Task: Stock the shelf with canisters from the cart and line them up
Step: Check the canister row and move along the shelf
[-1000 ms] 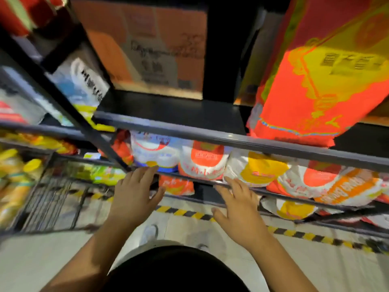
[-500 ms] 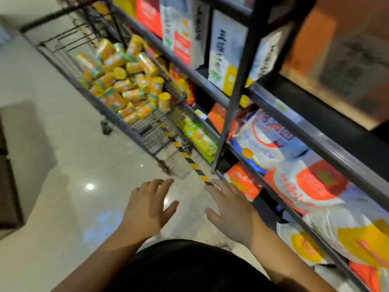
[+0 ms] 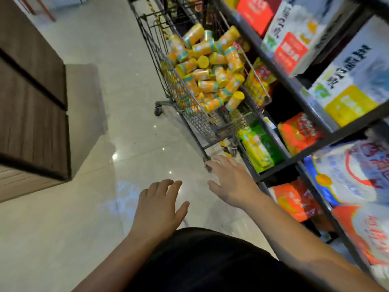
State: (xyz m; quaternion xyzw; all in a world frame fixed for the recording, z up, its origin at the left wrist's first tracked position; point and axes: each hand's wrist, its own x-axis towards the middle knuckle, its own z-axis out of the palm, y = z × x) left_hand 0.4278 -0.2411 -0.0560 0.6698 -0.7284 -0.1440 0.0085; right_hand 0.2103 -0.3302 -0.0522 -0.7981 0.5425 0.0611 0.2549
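Note:
A wire shopping cart (image 3: 202,123) stands in the aisle against the shelving, piled with several yellow canisters (image 3: 210,68) lying at all angles. My right hand (image 3: 229,180) is spread open just short of the cart's near corner, fingertips by its frame, holding nothing. My left hand (image 3: 160,205) hangs open over the floor, lower and to the left, also empty. The black metal shelf (image 3: 294,85) runs along the right side.
The shelf levels hold bags and boxes: white and orange rice bags (image 3: 347,186), green packets (image 3: 259,148), white cartons (image 3: 299,30). A brown wooden unit (image 3: 31,102) stands to the left. Glossy tiled floor (image 3: 117,102) lies between it and the cart.
My view has swung left from the shelf to the cart, which is now closer. Both hands stay open; the right one has reached toward the cart's near corner.

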